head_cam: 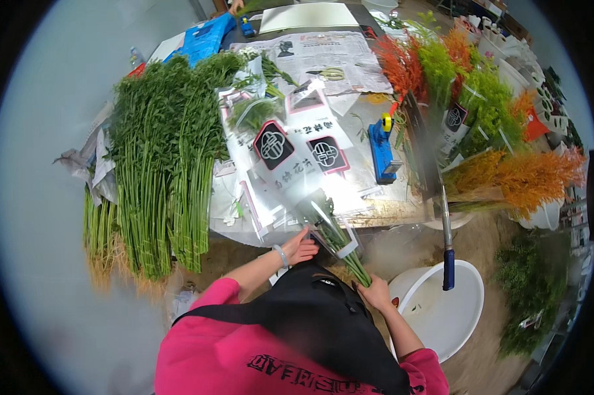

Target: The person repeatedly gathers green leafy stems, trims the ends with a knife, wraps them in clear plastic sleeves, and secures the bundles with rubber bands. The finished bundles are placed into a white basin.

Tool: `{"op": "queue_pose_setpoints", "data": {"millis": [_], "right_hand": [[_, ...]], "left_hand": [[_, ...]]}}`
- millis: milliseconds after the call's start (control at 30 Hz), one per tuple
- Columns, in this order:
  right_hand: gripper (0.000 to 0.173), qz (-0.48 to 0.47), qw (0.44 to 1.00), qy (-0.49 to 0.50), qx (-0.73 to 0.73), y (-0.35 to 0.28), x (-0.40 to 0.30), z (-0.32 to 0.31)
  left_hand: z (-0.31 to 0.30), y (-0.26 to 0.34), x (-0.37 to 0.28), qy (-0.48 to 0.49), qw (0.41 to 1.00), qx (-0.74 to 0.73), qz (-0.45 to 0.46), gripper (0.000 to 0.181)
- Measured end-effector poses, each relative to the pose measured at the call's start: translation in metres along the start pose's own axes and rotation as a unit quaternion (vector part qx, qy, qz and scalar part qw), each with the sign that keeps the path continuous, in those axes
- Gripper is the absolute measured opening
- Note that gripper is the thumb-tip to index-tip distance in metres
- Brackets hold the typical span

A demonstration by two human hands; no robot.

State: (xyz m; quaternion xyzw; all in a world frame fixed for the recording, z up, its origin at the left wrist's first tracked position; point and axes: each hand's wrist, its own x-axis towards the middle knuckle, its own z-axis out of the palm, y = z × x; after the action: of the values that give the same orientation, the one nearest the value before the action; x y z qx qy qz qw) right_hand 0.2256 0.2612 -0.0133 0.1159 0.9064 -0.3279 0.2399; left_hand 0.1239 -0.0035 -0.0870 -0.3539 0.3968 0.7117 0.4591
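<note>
My right hand [374, 292] grips the lower ends of a bunch of green stems [358, 270] near the apron. A printed clear plastic flower sleeve [292, 173] surrounds the upper part of that bunch, which lies slanting over the table's near edge. Beside the sleeve's lower end is my left hand [301, 248], fingers apart; whether it touches the plastic I cannot tell. More printed sleeves [339, 133] lie underneath on the table. A blue tape dispenser [383, 153] with a yellow part stands to the right of them.
Leafy green stem bunches [188, 148] hang over the table's left edge. A long blade with a blue handle [448, 269] juts past the right edge, above a white bucket [467, 311]. Orange and green plumes [519, 177] lie right. Pruning shears [332, 74] rest on newspaper. A person's hand [236, 6] shows behind.
</note>
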Motion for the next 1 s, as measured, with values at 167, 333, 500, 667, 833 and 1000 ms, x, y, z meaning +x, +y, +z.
{"op": "queue_pose_setpoints", "data": {"millis": [167,333,500,667,833,1000], "right_hand": [[0.033,-0.010,0.998,-0.031,0.056,0.019,-0.009,0.003],[0.029,0.029,0.997,-0.058,0.052,0.033,-0.024,-0.007],[0.030,0.001,0.999,-0.023,0.031,0.029,-0.027,-0.004],[0.032,-0.004,0.997,-0.079,0.011,0.045,-0.018,0.000],[0.034,0.051,0.986,-0.145,0.062,0.049,-0.010,-0.004],[0.034,0.048,0.985,-0.153,0.068,0.063,-0.009,0.000]], "left_hand": [[0.023,-0.012,0.007,-0.156,0.928,-0.242,0.235,0.026],[0.043,-0.001,-0.003,-0.054,0.928,-0.242,0.277,0.018],[0.037,0.010,0.003,0.035,0.895,-0.258,0.362,0.013],[0.019,0.021,0.018,0.138,0.908,-0.229,0.323,0.010],[0.016,0.005,0.011,0.053,0.917,-0.279,0.280,0.011],[0.030,-0.025,0.016,-0.113,0.959,-0.224,0.134,0.013]]}}
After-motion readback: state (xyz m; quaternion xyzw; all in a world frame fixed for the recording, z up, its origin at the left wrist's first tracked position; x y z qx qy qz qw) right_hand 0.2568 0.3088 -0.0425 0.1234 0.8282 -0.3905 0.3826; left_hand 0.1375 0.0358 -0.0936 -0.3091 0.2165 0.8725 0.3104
